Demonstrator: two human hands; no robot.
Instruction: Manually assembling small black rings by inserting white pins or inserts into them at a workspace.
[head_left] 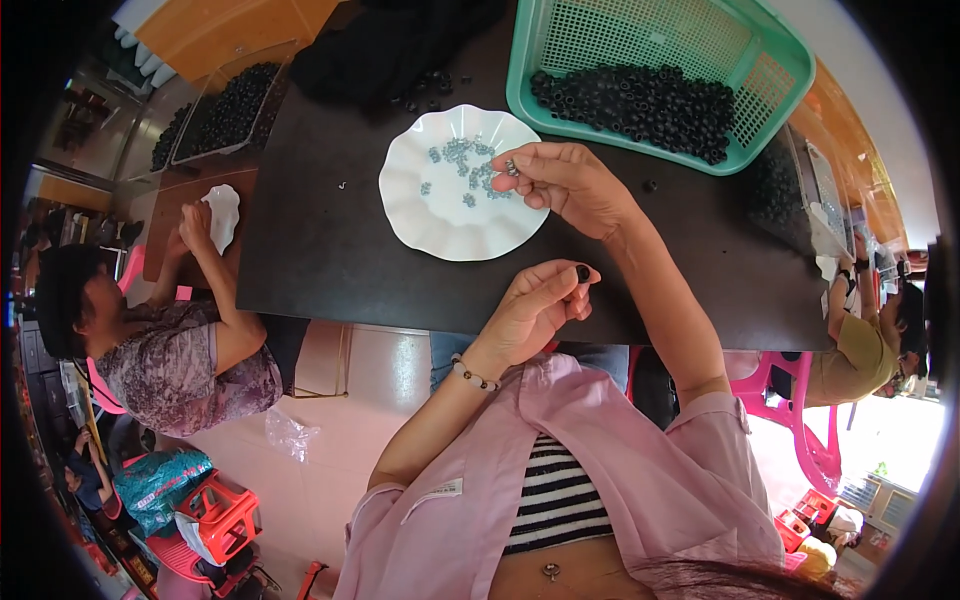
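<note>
My left hand (540, 308) is closed in a pinch around a small black cylindrical part (583, 273), its round end turned up, just past the table's near edge. Above the right side of the white scalloped plate (430, 225), my right hand (575, 190) pinches a small silvery metal piece (512, 168) between thumb and fingers. Many similar silvery pieces (460, 153) lie scattered on the plate; they are too small to tell their exact shape. A green plastic basket (640, 145) beyond my right hand holds a heap of black ring-like parts (640, 105).
On the dark table (330, 250) lie a black cloth (390, 50), loose black parts (430, 95) and one tiny metal bit (342, 185). A clear bin (790, 205) stands at right. Co-workers sit at left (190, 350) and right (860, 350); a pink chair (815, 430) is nearby.
</note>
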